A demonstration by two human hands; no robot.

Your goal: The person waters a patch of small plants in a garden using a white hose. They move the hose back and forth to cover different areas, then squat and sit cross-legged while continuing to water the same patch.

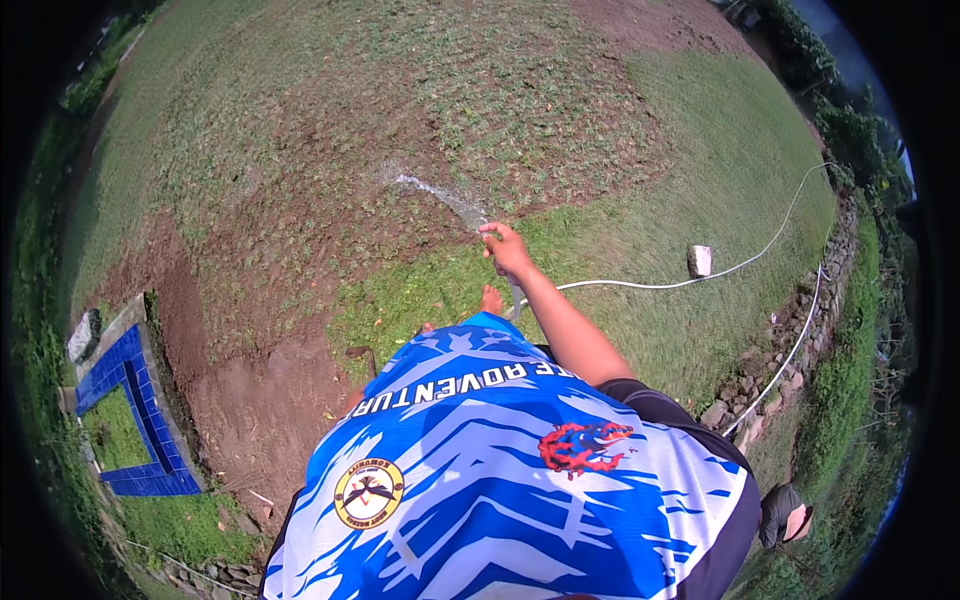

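Observation:
My right hand [508, 249] is stretched out in front, fingers curled around the end of a garden hose [516, 298]. A stream of water [446, 197] leaves the hose end and spreads forward and left over patchy soil and sparse grass [315, 150]. Behind the hand the hose hangs down and seems to join the white hose [630, 284] on the lawn. My left hand is out of view; only a sliver of skin shows at the left edge of the blue and white shirt [480, 450]. A bare foot [491, 300] stands on the grass below the right hand.
The white hose passes a pale stone block [699, 262] and runs along a rock border [795, 375] at right. A blue-tiled, angular structure [124, 375] with a rock [84, 335] beside it lies left. A small dark object [362, 352] rests near the feet.

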